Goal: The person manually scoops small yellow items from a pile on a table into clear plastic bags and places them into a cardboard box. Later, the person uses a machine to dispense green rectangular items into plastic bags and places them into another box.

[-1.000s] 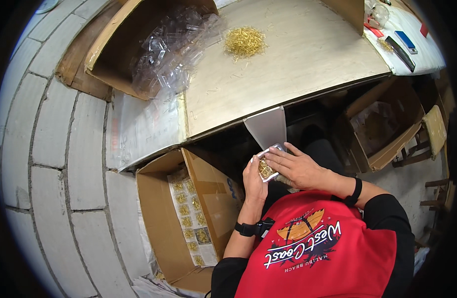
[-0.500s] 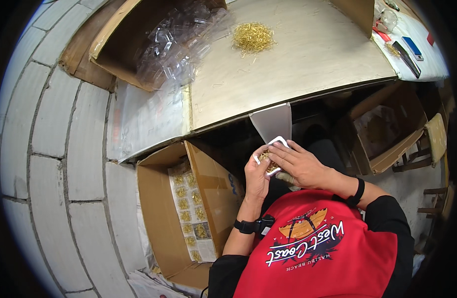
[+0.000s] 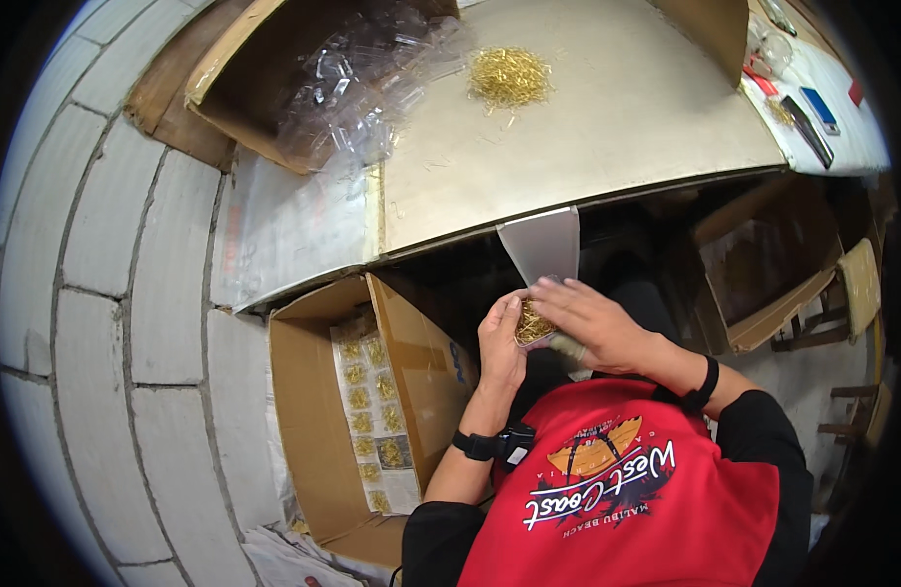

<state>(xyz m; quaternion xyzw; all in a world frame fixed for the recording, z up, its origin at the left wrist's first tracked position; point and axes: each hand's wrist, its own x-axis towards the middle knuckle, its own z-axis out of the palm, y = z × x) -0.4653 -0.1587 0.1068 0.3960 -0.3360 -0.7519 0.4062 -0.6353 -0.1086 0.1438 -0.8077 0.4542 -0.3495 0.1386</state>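
Observation:
My left hand (image 3: pixel 502 340) is closed round the side of a small plastic box (image 3: pixel 531 342), its thumb along the near edge. Thin gold-coloured metal pieces (image 3: pixel 534 320) fill the box; their exact kind is too small to make out. Over the box's right side lies my right hand (image 3: pixel 599 325), its fingers stretched out flat and a little blurred, covering part of the contents. A pale covering shows on a fingertip or thumb (image 3: pixel 568 346) beneath the right hand. Directly beyond my hands, a translucent grey chute-like sheet (image 3: pixel 542 245) hangs down from the table edge.
On the table (image 3: pixel 450 186) lies a heap of gold pieces (image 3: pixel 509 77). Clear plastic boxes (image 3: pixel 348 98) spill from a tipped carton (image 3: pixel 221 73) at far left. Below, an open carton (image 3: pixel 318 430) holds rows of filled packs (image 3: pixel 360 399). Another carton (image 3: pixel 778 303) stands right, beside a stool (image 3: pixel 861 279).
My right hand has slid slightly up and right across the box, uncovering more of the gold pieces. The white rim seen before is now hidden. The view has shifted a little.

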